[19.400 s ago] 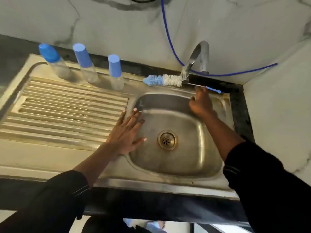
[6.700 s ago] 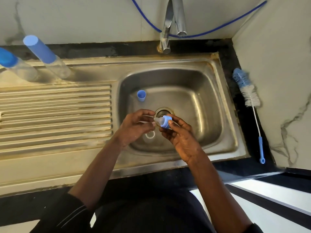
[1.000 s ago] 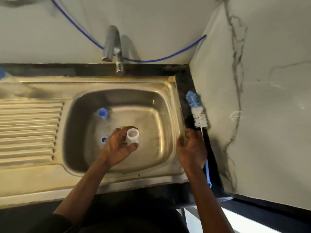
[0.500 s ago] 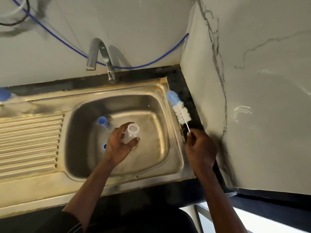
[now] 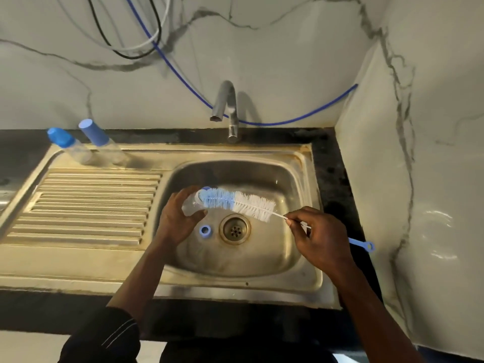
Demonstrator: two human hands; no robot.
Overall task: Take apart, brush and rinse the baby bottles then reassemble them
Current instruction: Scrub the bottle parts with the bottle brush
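The clear bottle body (image 5: 192,205) is held over the sink (image 5: 311,281) basin, up and to the left of the drain (image 5: 235,229). The left hand (image 5: 178,224) grips it, with the fingers curled over its far side and the thumb under its near side. The bottle lies on its side, long axis roughly left to right, and its open mouth faces right.

The bottle brush (image 5: 237,203) meets that mouth with its blue-bristled tip; whether the tip has entered the neck cannot be told. The brush slants from up-left of the drain down to its right, passing just behind it: blue bristles, then white, then a thin wire stem. The right hand (image 5: 322,239), to the right of the drain, pinches the stem between thumb and fingertips, with the other fingers curled. The blue loop end (image 5: 366,246) sticks out past the hand over the black counter (image 5: 332,179).

A blue ring (image 5: 205,230) lies flat on the basin floor just left of the drain, below the bottle and apart from it. The tap (image 5: 227,111) stands behind the drain at the back rim, its spout well apart from the brush. Far to the left and behind the drain, a round-capped bottle (image 5: 69,145) and a tall-capped bottle (image 5: 103,144) stand side by side at the back of the ribbed drainboard (image 5: 91,205). The marble side wall (image 5: 419,205) closes in just past the counter strip on the right. Bare steel shows in front of the drain up to the basin's near wall.
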